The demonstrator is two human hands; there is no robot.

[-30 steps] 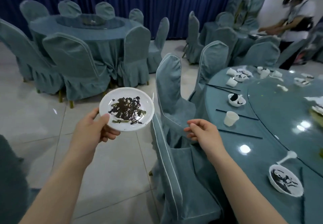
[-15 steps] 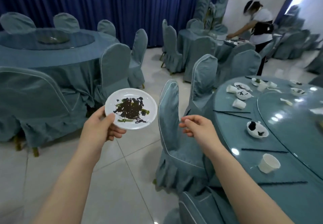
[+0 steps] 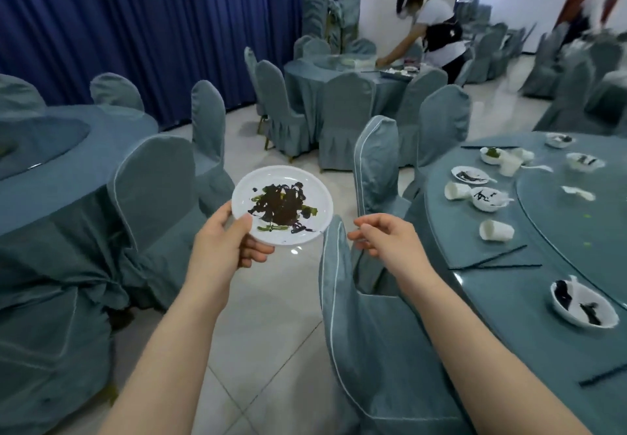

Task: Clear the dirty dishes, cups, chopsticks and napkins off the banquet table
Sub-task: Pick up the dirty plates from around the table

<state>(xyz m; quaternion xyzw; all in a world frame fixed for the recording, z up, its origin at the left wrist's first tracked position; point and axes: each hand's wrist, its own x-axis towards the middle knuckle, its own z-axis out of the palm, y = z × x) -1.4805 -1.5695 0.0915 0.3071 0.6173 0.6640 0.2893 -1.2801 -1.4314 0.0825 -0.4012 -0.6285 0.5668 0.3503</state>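
My left hand point(image 3: 225, 248) holds a white plate point(image 3: 314, 197) smeared with dark and green food, out over the floor left of the banquet table point(image 3: 492, 302). My right hand point(image 3: 383, 239) hovers above the top of a covered chair point(image 3: 359, 326), fingers loosely curled and holding nothing. On the table lie a dirty bowl point(image 3: 583, 309) near me, black chopsticks point(image 3: 492, 260), a tipped white cup point(image 3: 496, 230), another cup point(image 3: 456, 191), a stained bowl point(image 3: 488, 198), a small stained plate point(image 3: 470, 175) and more dishes farther back.
A glass turntable point(image 3: 576, 231) fills the table's middle. Covered chairs point(image 3: 376, 163) line its left edge. Another covered table point(image 3: 51, 176) with chairs stands to the left. A person point(image 3: 437, 37) bends over a far table point(image 3: 339, 75). Tiled floor runs between.
The view has swung right and forward along the table. My left hand still carries the plate. My right hand has stayed beside the chair tops, fingers a little more spread.
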